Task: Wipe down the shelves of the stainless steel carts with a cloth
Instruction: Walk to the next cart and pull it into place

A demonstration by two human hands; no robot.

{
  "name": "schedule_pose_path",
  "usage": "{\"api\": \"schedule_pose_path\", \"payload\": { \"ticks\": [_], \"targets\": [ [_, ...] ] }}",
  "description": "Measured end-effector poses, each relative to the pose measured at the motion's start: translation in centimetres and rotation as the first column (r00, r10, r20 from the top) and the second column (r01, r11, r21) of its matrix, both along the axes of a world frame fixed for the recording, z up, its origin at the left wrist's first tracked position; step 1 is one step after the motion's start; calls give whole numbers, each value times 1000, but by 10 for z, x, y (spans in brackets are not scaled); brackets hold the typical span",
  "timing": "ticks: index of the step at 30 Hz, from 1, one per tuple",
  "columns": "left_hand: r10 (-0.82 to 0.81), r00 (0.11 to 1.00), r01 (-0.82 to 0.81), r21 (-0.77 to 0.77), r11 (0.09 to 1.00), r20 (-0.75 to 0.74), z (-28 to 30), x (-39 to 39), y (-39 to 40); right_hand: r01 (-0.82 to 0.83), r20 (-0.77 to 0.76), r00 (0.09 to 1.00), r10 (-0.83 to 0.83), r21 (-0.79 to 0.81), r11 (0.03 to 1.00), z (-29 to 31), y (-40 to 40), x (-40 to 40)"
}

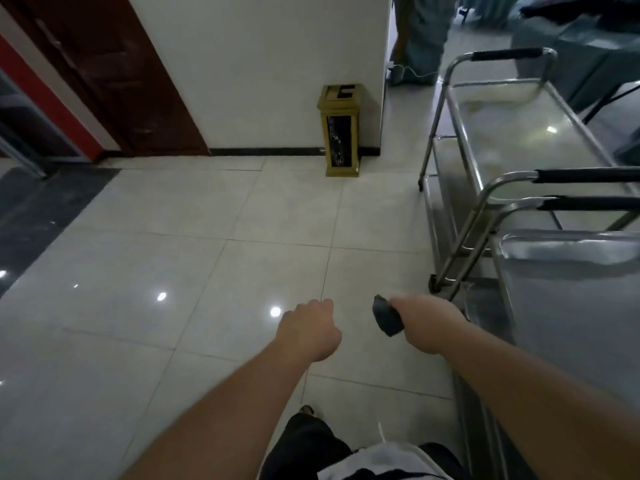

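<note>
The right hand is curled round a dark cloth, bunched so that only a wad of it sticks out on the thumb side. The left hand hangs close beside it over the tiled floor, fingers folded under into a loose fist with nothing in it; both are seen from the back, so the fingertips are hidden.

Taking the near cart as the landmark: the cloth is held just off its left edge, not touching the steel, and above the floor rather than over any shelf. The cart's top shelf lies to the right of the right forearm, with two black-gripped handle bars at its far end. Directly behind it stands a second steel cart, its top shelf smeared and catching a ceiling light, its own handle at the far end.

Further off, to the left of the second cart, a gold and black bin stands against a white wall. Left of that wall is a dark red door. No writing or label can be read on anything. A person's legs show beyond the wall corner, behind the far cart.
</note>
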State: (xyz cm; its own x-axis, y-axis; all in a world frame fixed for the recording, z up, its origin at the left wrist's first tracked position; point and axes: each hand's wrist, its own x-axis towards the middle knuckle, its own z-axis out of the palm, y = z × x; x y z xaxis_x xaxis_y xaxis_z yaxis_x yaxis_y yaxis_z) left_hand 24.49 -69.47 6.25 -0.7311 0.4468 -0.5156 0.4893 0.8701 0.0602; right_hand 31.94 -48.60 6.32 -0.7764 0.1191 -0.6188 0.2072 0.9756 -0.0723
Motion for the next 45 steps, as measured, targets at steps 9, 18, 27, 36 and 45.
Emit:
{"api": "schedule_pose_path", "payload": {
  "ticks": [9,18,27,36,45],
  "targets": [
    [-348,938,348,10,938,-9,-17,-144,106,416,2,908,-420,-134,899,-22,55,-82],
    [-671,741,670,27,742,28,-43,-245,196,832,18,495,-869,-297,468,-46,79,-96],
    [-853,512,856,21,516,103,-69,-225,292,934,56,188,-981,-318,161,-74,114,-61],
    [-889,418,901,36,432,187,-83,-209,356,960,132,6,-991,-278,-32,-94,132,-41],
    [-914,277,958,-10,287,297,-143,-236,404,956,176,-169,-970,-210,-205,-127,122,-60]
  ]
}}
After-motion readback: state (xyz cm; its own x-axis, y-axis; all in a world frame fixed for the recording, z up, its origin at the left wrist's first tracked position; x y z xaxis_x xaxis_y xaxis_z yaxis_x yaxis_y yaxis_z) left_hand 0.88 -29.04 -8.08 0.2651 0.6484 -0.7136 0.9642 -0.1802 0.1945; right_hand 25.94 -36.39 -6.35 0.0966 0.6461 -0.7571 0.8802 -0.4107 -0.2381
